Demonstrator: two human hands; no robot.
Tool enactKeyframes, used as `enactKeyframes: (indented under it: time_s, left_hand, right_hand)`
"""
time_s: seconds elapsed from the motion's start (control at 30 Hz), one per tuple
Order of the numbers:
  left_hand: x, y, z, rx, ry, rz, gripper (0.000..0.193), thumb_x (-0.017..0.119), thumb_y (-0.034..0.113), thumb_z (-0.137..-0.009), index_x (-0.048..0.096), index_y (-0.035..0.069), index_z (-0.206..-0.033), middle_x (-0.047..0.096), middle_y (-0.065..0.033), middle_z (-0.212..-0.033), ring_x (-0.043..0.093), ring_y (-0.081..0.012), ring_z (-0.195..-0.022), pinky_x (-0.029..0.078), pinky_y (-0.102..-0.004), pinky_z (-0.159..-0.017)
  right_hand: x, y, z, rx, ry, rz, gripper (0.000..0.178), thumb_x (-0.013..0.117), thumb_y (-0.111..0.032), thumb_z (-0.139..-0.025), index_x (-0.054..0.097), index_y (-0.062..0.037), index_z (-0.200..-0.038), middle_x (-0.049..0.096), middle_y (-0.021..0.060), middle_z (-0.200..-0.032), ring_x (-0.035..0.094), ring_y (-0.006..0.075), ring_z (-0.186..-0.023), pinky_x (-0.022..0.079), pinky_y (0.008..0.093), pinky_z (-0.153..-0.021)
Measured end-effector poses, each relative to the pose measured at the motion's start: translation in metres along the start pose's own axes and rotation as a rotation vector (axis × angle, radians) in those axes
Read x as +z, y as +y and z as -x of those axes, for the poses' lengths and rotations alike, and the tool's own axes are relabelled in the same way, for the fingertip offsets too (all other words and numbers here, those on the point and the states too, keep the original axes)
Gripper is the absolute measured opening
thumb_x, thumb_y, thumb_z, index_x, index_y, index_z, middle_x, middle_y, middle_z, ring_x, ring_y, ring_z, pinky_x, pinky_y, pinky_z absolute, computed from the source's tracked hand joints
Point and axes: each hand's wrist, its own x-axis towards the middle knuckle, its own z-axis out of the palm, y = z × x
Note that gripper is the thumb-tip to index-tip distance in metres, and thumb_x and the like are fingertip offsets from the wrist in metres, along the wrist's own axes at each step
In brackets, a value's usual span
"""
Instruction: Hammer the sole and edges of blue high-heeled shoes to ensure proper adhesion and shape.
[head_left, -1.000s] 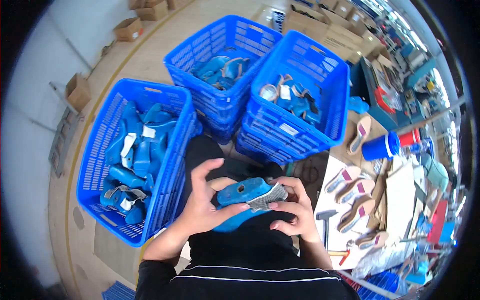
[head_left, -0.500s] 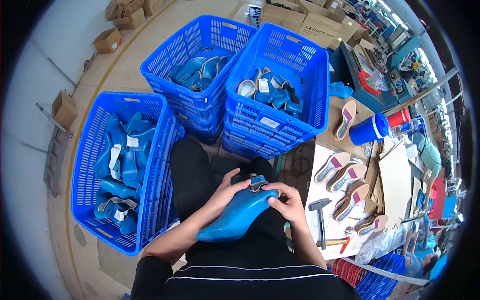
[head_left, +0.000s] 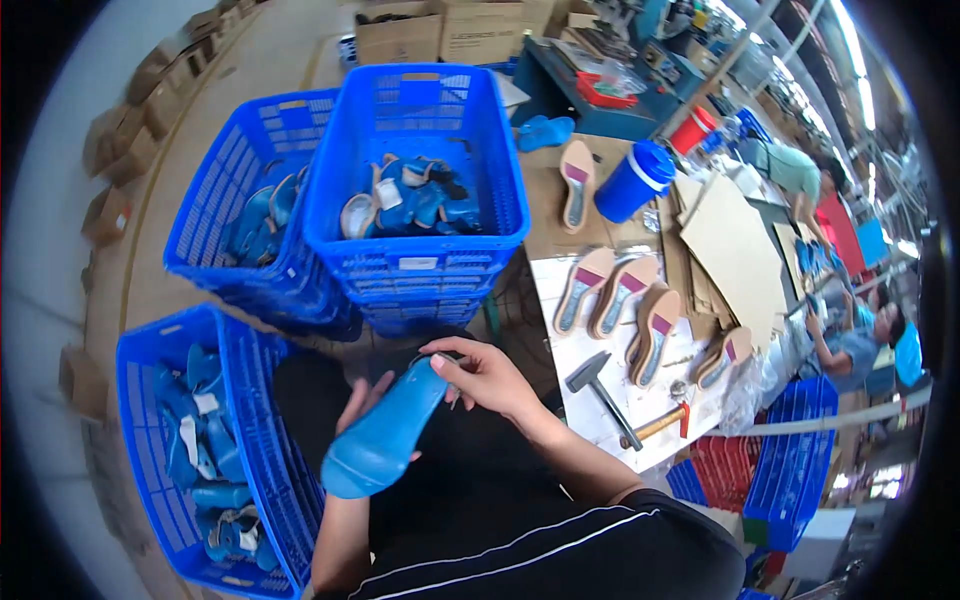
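A blue shoe last (head_left: 385, 430) lies across my hands above my lap, its smooth sole side up and its toe pointing toward the lower left. My left hand (head_left: 358, 402) cradles it from beneath, fingers on either side, its palm hidden by the last. At the heel end, my right hand (head_left: 485, 378) pinches with thumb and fingers. Something narrow and dark shows beside the heel by the right fingers, too small to make out.
Blue crates (head_left: 415, 255) with more lasts stand ahead and a crate (head_left: 262, 450) at left. On the right-hand table (head_left: 545, 365) are wedge soles (head_left: 655, 335), a black-headed hammer (head_left: 600, 385), a wooden-handled hammer (head_left: 655, 428) and a blue jug (head_left: 635, 180). People work at far right.
The last has turned sole side up and shifted left. My left hand has moved from its top to underneath; my right hand has moved to the heel. The view has swung right.
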Motion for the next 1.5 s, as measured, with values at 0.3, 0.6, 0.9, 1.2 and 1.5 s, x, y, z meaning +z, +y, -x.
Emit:
enactKeyframes:
  time_s: [0.3, 0.6, 0.9, 1.2, 1.5]
  left_hand:
    - [-0.010, 0.020, 0.061, 0.509, -0.209, -0.293, 0.086, 0.044, 0.072, -0.108, 0.034, 0.011, -0.168, 0.059, -0.0208, -0.152, 0.076, -0.0444, -0.099, 0.065, -0.0600, -0.076]
    - [0.022, 0.025, 0.043, 0.851, 0.213, -0.434, 0.058, 0.048, 0.046, -0.114, 0.055, 0.000, -0.149, 0.073, -0.0147, -0.127, 0.071, -0.0277, -0.119, 0.055, -0.0441, -0.108]
    - [0.028, 0.025, 0.043, 0.825, 0.235, -0.404, 0.061, 0.042, 0.051, -0.117, 0.061, 0.000, -0.144, 0.075, -0.0138, -0.125, 0.071, -0.0257, -0.118, 0.053, -0.0408, -0.106]
    - [0.042, 0.013, 0.042, 0.881, 0.241, -0.424, 0.070, 0.037, 0.059, -0.116, 0.046, 0.007, -0.161, 0.068, -0.0158, -0.140, 0.066, -0.0298, -0.129, 0.050, -0.0466, -0.113]
    - [0.048, -0.008, 0.037, 0.998, 0.092, -0.215, 0.065, 0.051, 0.048, -0.113, 0.043, 0.007, -0.162, 0.048, -0.0238, -0.165, 0.047, -0.0403, -0.152, 0.037, -0.0541, -0.127]
  right_hand:
    - [-0.158, 0.073, 0.017, -0.460, 1.178, 1.032, 0.043, 0.076, -0.024, -0.101, 0.068, -0.0035, -0.137, 0.067, 0.0265, -0.137, 0.063, 0.0457, -0.131, 0.048, 0.0480, -0.112]
    - [-0.276, 0.128, 0.076, 0.519, 1.485, 1.164, 0.079, 0.066, -0.040, -0.103, 0.034, -0.0124, -0.169, 0.035, 0.0378, -0.167, 0.037, 0.0563, -0.153, 0.028, 0.0713, -0.123]
    - [-0.282, 0.149, 0.103, 0.096, 1.414, 0.777, 0.049, 0.066, -0.022, -0.107, 0.061, -0.0015, -0.151, 0.069, 0.0288, -0.141, 0.070, 0.0388, -0.128, 0.054, 0.0410, -0.104]
    - [-0.287, 0.099, 0.094, -0.393, 1.535, 0.291, 0.041, 0.060, -0.024, -0.114, 0.060, 0.0029, -0.145, 0.075, 0.0225, -0.127, 0.076, 0.0353, -0.110, 0.061, 0.0448, -0.092]
    - [-0.007, -0.057, 0.014, -0.464, -0.207, 0.655, 0.030, 0.074, -0.010, -0.102, 0.068, -0.0042, -0.130, 0.068, 0.0066, -0.069, 0.073, 0.0215, -0.059, 0.055, 0.0310, -0.056]
